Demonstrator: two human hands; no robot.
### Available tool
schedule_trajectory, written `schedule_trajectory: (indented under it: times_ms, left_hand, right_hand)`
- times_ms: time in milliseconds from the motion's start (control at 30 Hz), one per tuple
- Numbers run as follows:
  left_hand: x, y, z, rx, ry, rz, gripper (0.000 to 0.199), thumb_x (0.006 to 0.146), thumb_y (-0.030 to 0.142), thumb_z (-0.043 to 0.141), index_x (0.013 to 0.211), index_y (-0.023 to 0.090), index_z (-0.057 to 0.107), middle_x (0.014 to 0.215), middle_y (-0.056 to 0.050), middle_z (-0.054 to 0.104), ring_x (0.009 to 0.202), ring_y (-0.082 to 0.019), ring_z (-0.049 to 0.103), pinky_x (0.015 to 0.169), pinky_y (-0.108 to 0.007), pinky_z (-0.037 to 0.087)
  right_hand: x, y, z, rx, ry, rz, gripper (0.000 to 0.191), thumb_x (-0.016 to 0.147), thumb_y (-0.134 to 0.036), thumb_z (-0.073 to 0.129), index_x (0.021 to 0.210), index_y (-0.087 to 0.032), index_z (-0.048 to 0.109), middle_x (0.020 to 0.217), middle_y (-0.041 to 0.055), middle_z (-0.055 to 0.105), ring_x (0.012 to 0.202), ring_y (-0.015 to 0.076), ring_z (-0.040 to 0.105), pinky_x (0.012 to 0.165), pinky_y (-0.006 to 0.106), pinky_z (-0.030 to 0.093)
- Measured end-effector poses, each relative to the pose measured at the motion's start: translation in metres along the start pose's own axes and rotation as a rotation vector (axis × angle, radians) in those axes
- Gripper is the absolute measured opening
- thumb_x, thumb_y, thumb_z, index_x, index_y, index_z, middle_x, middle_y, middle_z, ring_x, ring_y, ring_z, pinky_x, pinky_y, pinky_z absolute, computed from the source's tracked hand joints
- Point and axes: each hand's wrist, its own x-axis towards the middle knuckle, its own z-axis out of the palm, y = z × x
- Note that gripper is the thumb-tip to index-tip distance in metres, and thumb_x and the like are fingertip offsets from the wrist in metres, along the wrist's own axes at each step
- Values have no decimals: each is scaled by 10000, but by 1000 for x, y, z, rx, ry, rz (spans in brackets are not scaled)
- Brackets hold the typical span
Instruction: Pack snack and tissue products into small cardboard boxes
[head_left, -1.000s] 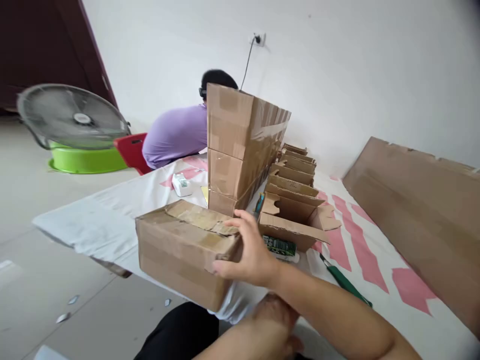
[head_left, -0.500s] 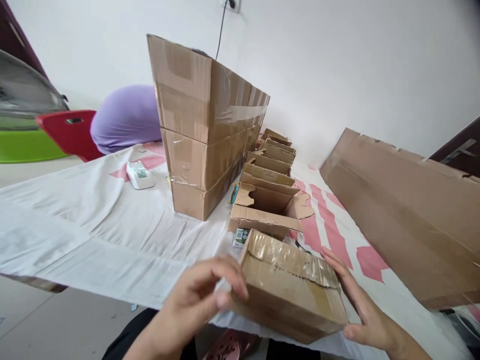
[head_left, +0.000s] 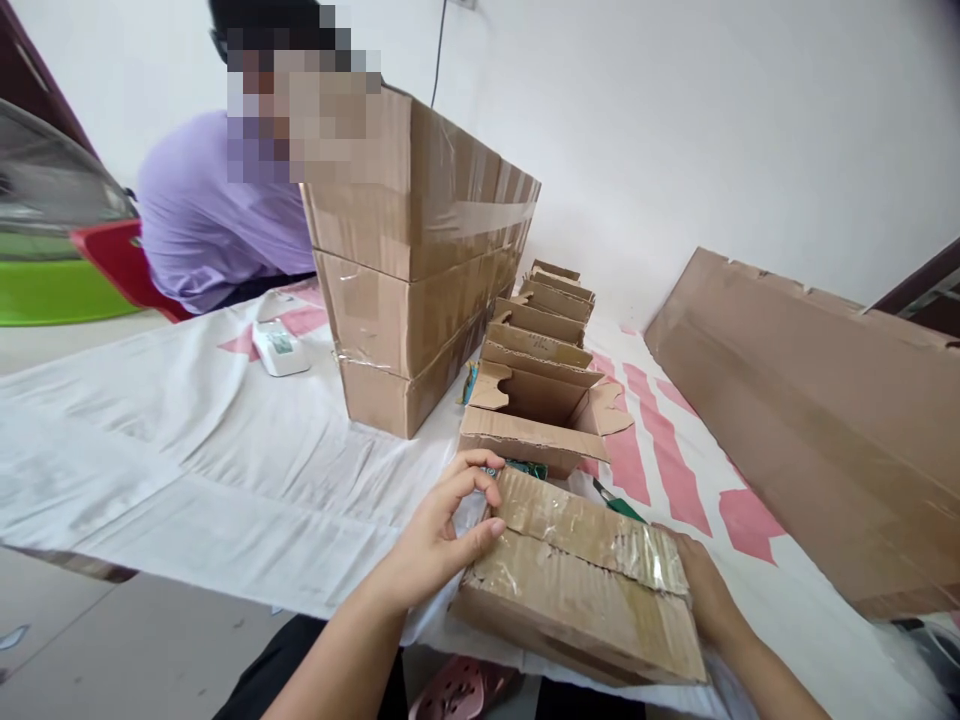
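A closed cardboard box [head_left: 570, 590] with a creased, taped flap lies at the near edge of the cloth-covered table, right in front of me. My left hand [head_left: 457, 530] grips its left far corner, with curled fingers and the thumb on the top edge. Against the box's right side lies my right hand [head_left: 694, 575], its fingers partly hidden by the far corner. A green-handled utility knife [head_left: 621, 505] rests just beyond the box. Between this box and the open cardboard box [head_left: 532, 430] behind it, a small green packet [head_left: 529, 467] shows in part.
Several open boxes [head_left: 540, 330] stand in a row going back. Left of them rises a tall stack of taped boxes [head_left: 375, 310]. A white device [head_left: 280, 348] lies on the cloth. A large cardboard panel [head_left: 810, 430] stands at right. A person in purple [head_left: 217, 220] sits across the table.
My left hand has moved up and forward onto the box's far left corner. My right hand has closed in along the right side. The person across has raised their upper body.
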Motion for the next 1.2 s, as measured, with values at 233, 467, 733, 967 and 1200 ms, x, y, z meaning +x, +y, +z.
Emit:
schedule_trajectory:
  times_ms: [233,467,733,967,1200]
  left_hand:
    - [0,-4,-2,-126,-110,-49,345,867,475,574,1101,227,530,1343,-114,448,1327,-305,361,1100,-465,265]
    - [0,-10,-3,-244,-109,-70,278,920,388,504,1140,230,571,1313,-90,502,1355,-289,330,1118,-464,249]
    - [-1,-11,-3,-231,-113,-44,300,922,396,511,1171,236,563,1310,-83,508,1346,-279,348,1123,-447,253]
    - [0,-14,-5,-197,-136,-28,289,930,386,500,1173,241,557,1302,-77,499,1335,-276,351,1118,-439,256]
    - [2,-16,-2,-187,-119,-41,307,918,413,508,1155,225,553,1287,-88,504,1297,-286,377,1079,-429,294]
  right_hand:
    - [35,-23,-65,55,224,76,430,900,-489,379,1130,-199,598,1032,96,704,922,246,677,776,370,560]
    - [20,-131,-114,56,333,-444,220,937,-316,490,1093,-231,620,870,24,693,699,157,662,559,231,516]
    - [24,-181,-103,23,276,-855,251,938,-155,472,1174,-185,550,778,33,625,633,140,569,547,251,464]
    - [14,-163,-118,-164,270,-957,382,868,-61,536,1220,-210,548,820,45,633,735,164,608,583,268,485]
    - [4,-149,-130,-190,288,-904,363,880,-88,524,1212,-229,562,808,47,645,715,167,621,563,269,484]
